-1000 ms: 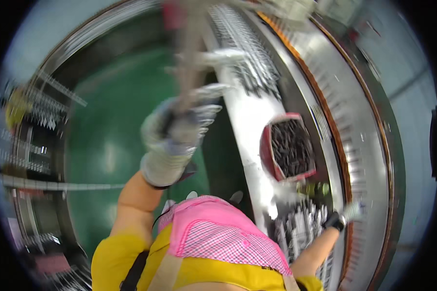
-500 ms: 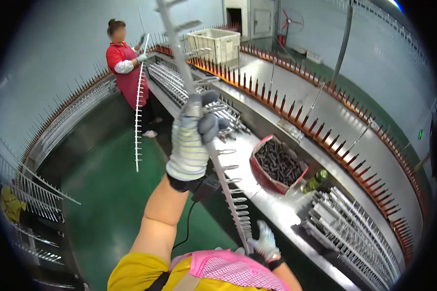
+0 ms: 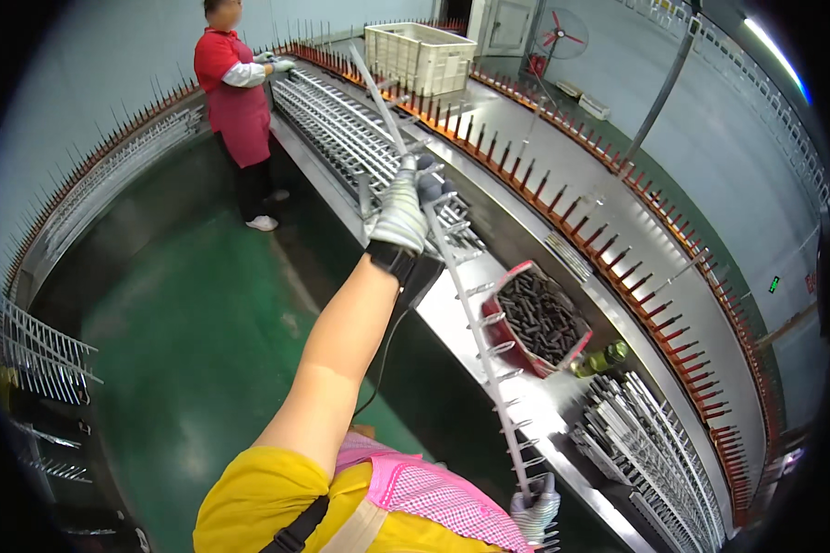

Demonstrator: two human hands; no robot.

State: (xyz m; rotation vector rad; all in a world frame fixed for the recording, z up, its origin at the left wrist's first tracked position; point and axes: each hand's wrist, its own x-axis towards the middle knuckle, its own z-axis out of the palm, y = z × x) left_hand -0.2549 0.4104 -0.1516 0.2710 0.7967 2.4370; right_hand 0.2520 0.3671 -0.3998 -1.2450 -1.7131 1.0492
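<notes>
A long, pale metal rack bar [image 3: 478, 323] with a row of short prongs slants across the view, above the edge of the metal workbench [image 3: 466, 343]. My left hand [image 3: 402, 210], in a striped glove with dark grey fingertips, is closed round its upper part. Around the bar's lower end, close to my body, my right hand [image 3: 535, 511] is closed too, gloved the same way. Beneath the upper part of the bar lies a stack of similar pronged bars [image 3: 337, 129]. A red-edged container [image 3: 512, 346] of small dark pieces sits right of the bar's middle.
Another stack of pronged bars [image 3: 650, 452] lies at the right, near a green bottle [image 3: 601, 358]. A conveyor with upright pins [image 3: 563, 212] curves behind the bench. A co-worker [image 3: 235, 92] in a red apron stands far left. A white crate [image 3: 420, 57] stands at the back.
My left hand has moved right with the bar, which now hangs lower over the bench. My right hand has shifted right and down. The co-worker's upright bar is now down at the far stack.
</notes>
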